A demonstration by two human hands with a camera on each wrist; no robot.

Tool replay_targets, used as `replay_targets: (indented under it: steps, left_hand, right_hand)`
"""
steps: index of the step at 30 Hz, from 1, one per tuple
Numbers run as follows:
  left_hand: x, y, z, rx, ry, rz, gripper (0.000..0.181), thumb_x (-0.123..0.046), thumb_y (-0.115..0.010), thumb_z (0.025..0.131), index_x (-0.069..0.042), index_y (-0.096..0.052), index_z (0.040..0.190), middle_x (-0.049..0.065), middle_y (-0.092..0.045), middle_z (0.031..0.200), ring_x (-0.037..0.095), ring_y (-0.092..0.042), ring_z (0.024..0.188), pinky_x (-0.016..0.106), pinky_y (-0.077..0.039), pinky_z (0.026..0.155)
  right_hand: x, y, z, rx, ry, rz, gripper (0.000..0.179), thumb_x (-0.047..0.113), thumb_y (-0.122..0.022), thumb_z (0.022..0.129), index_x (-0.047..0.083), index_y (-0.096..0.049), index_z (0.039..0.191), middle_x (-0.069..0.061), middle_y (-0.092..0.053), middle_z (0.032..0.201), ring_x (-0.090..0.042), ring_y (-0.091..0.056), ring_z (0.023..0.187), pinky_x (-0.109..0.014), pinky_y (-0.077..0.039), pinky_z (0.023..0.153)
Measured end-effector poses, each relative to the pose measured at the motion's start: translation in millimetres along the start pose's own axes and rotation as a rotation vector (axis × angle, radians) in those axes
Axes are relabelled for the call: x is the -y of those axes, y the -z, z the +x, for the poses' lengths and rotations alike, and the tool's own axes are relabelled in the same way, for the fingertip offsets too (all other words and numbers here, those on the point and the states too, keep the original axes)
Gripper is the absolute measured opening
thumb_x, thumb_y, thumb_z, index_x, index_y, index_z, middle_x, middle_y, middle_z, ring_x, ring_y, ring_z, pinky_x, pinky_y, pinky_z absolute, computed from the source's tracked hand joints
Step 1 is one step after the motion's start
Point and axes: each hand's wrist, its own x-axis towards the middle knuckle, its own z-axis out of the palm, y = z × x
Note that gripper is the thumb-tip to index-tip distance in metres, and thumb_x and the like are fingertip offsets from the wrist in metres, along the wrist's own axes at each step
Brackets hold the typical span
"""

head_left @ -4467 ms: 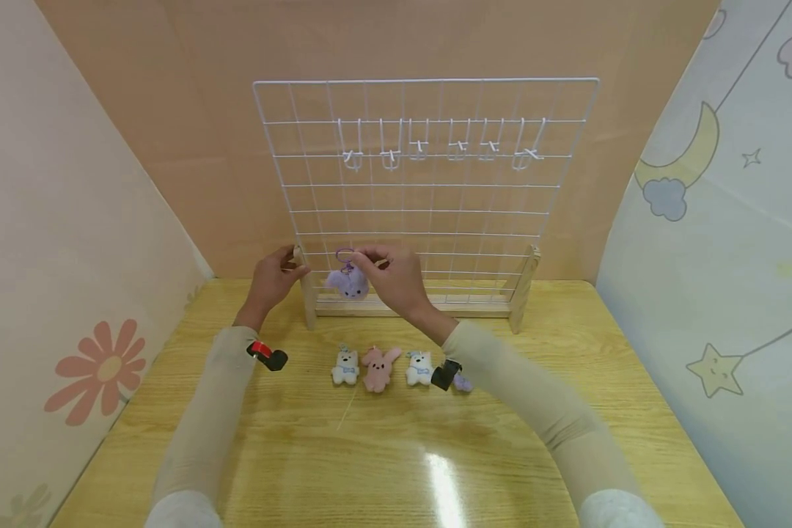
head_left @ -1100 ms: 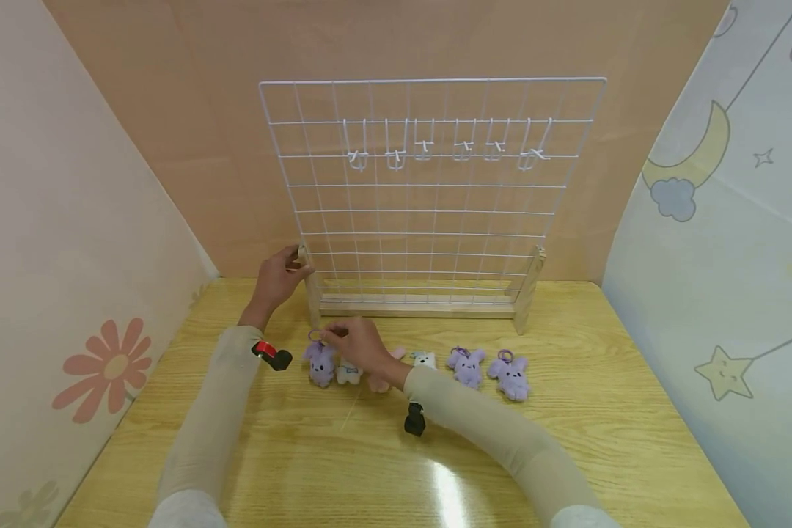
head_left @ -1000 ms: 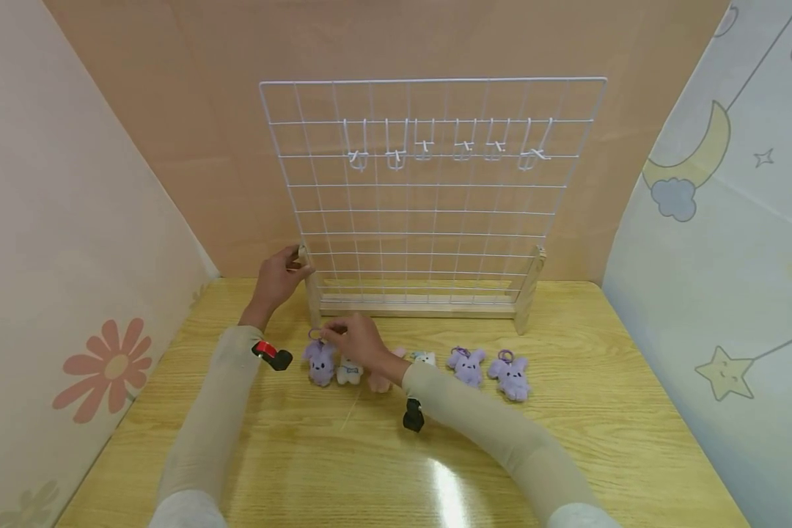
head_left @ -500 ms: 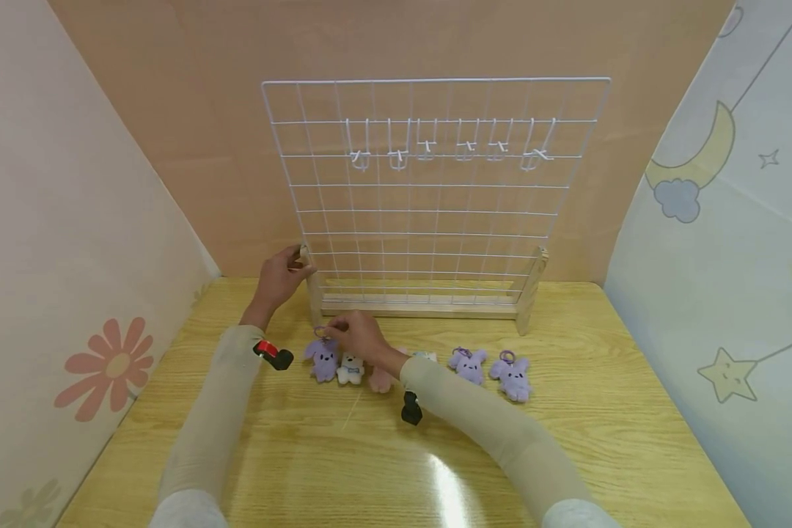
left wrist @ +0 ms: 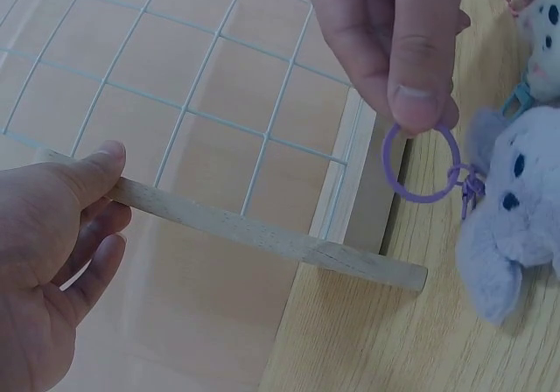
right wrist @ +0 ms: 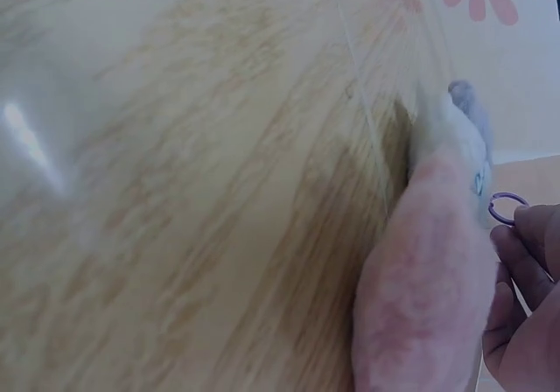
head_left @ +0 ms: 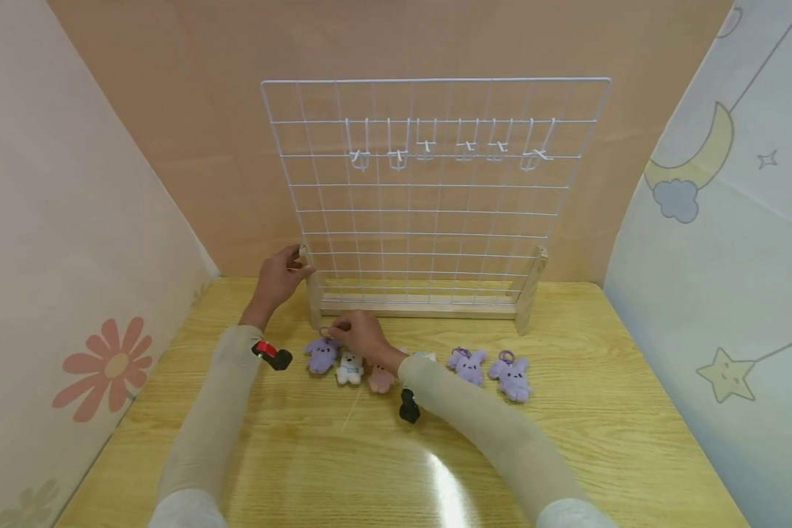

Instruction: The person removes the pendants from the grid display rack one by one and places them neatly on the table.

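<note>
My left hand [head_left: 277, 280] grips the top of the left wooden post [left wrist: 262, 232] of a wire grid rack. At the left end of a row of plush keychains, my right hand [head_left: 363, 336] pinches the purple ring [left wrist: 421, 199] of a purple long-eared plush keychain [head_left: 321, 356] between thumb and fingers. The plush hangs low at the table, its face toward me. Beside it are a white bear keychain [head_left: 350, 369] and a pink plush keychain [head_left: 380, 378], partly covered by my right hand and forearm. Another white keychain [head_left: 425, 356] is mostly hidden behind the sleeve.
Two more purple plush keychains, one [head_left: 468, 367] nearer the middle and one [head_left: 511, 378] at the row's right end, lie on the table [head_left: 317, 455]. Behind the row stands the white wire grid [head_left: 429, 185] with several white hooks [head_left: 399, 157] near its top.
From in front of the grid, my right hand has come down with the purple plush keychain to the row's left end. Lately the plush has tilted slightly. My left hand stays on the post.
</note>
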Motion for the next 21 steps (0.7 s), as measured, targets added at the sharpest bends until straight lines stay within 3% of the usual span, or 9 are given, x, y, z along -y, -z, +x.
replay_targets:
  steps: [9,21]
  left_hand:
    - [0.6,-1.6,1.8,0.012,0.006,-0.011,0.061,-0.018,-0.069,0.1,-0.001,-0.044,0.153,0.026,-0.053,0.147,0.042,-0.062,0.122,0.057,-0.055,0.095]
    - [6.6,0.8,4.2,0.016,-0.002,-0.007,0.064,-0.025,-0.069,0.101,-0.001,-0.043,0.154,0.025,-0.052,0.148,0.043,-0.061,0.122,0.058,-0.054,0.096]
  right_hand:
    - [-4.7,4.3,0.8,-0.009,0.017,0.003,0.016,0.018,-0.07,0.099,0.008,-0.083,0.098,-0.001,-0.078,0.092,-0.004,-0.067,0.073,-0.019,-0.052,0.065]
    - [-7.3,38.9,-15.9,-0.038,0.037,0.091,0.024,0.031,-0.069,0.1,0.013,-0.08,0.113,0.002,-0.078,0.103,-0.007,-0.07,0.088,-0.024,-0.058,0.075]
